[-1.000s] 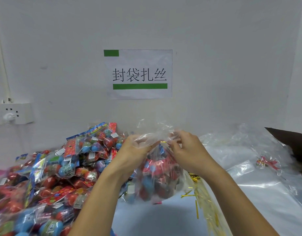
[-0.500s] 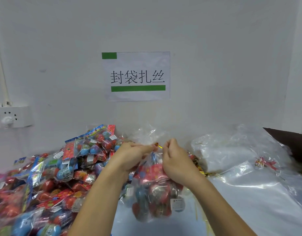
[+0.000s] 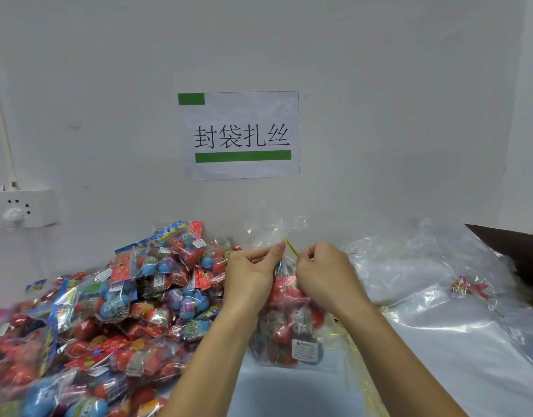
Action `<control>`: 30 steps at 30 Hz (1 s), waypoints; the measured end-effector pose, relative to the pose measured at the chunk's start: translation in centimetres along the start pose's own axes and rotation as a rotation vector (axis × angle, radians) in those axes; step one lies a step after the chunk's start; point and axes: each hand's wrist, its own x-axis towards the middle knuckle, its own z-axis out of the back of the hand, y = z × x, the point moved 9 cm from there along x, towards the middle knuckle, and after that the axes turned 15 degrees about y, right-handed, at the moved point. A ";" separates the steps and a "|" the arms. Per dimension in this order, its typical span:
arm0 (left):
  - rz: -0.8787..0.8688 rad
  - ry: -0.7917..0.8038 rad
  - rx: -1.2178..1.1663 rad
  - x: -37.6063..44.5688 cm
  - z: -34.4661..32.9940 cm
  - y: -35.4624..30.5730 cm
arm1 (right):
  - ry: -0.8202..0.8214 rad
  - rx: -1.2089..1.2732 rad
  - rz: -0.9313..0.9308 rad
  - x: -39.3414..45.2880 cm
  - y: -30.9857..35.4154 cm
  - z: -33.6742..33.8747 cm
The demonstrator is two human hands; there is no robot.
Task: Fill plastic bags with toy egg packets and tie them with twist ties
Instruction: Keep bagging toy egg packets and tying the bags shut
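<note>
Left hand (image 3: pixel 249 273) and right hand (image 3: pixel 322 273) pinch the tie (image 3: pixel 290 247) at the bag (image 3: pixel 289 332) neck; fingertips hidden. Blurred packets (image 3: pixel 109 311) crowd the table (image 3: pixel 439 371); wall sign (image 3: pixel 241 135).

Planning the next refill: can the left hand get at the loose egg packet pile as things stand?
Probably not yet: the left hand pinches the bag neck beside the twist tie. The pile lies unobstructed just left.

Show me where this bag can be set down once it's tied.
The free patch is the pale tabletop right under the filled bag, between the forearms. The left is crowded with the heap of toy egg packets. The right is covered by loose empty bags, with gold twist ties scattered by the right forearm.
</note>
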 end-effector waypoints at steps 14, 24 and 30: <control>-0.094 0.101 0.106 -0.2 -1.2 -1.4 | 0.024 -0.075 0.119 0.1 1.1 0.8; -0.091 0.206 0.124 -0.3 -1.8 -1.7 | 0.103 -0.065 0.294 0.5 1.3 0.4; -0.177 0.171 0.165 -0.1 -1.2 -2.5 | 0.075 -0.048 0.298 0.4 1.6 0.5</control>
